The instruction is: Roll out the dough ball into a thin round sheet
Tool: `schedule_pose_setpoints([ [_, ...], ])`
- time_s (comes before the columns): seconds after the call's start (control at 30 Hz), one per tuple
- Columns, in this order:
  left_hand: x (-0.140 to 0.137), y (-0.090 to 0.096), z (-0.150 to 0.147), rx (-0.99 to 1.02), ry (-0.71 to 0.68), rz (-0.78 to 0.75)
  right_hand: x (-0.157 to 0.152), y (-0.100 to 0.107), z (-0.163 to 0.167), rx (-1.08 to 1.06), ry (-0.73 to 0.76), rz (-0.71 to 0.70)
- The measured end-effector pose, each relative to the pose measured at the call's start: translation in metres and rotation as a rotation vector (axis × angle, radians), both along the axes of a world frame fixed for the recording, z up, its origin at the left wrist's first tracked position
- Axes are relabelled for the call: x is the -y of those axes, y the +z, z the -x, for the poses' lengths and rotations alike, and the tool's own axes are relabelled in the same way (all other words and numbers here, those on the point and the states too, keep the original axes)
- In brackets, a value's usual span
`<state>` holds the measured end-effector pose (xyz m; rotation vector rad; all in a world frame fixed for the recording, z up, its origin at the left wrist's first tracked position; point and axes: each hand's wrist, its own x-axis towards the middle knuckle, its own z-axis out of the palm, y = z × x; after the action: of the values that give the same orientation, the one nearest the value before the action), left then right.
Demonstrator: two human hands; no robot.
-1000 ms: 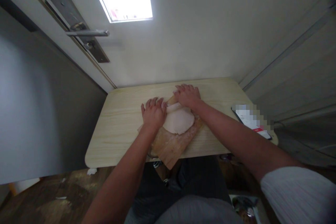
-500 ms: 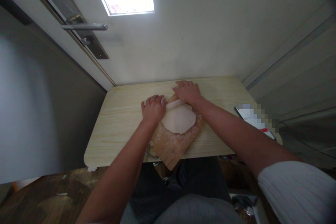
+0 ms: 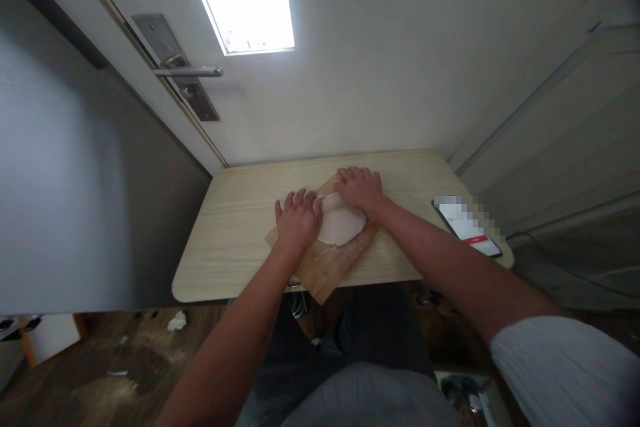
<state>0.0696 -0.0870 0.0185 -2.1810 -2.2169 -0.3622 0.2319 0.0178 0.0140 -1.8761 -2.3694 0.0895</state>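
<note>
A thin, pale sheet of dough (image 3: 343, 225) lies on a floured wooden board (image 3: 323, 270), which is turned cornerwise and juts past the table's near edge. My left hand (image 3: 300, 217) is at the dough's left side, palm down with fingers bent forward. At the far right side of the dough, my right hand (image 3: 360, 187) presses down the same way. Between them runs a rolling pin, mostly hidden by my hands and by the dough's far edge, which seems to curl over it. Both hands rest on its ends.
The light wood table (image 3: 215, 240) stands against a white door with a metal handle (image 3: 193, 71). A phone (image 3: 463, 223) with its screen lit lies at the table's right end. Crumpled white paper (image 3: 177, 321) is on the floor at the left.
Both hands have shifted slightly towards me relative to the board, and more of the board's far corner shows. The camera view has also moved a little.
</note>
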Motion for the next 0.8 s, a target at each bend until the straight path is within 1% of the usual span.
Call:
schedule_pose_setpoints([
  [0.23,0.032,0.002,-0.015,-0.024,-0.024,-0.006,0.026,0.001,-0.013,0.003,0.001,-0.015],
  [0.37,0.04,0.003,-0.018,-0.008,-0.029,-0.007,0.031,0.001,-0.016,0.012,0.004,-0.005],
  [0.53,0.033,0.004,-0.015,-0.011,-0.015,0.018,0.025,-0.001,-0.012,-0.004,-0.004,-0.006],
  [0.8,0.011,0.003,-0.005,0.008,0.01,0.007,0.007,-0.003,-0.002,-0.04,-0.004,-0.034],
])
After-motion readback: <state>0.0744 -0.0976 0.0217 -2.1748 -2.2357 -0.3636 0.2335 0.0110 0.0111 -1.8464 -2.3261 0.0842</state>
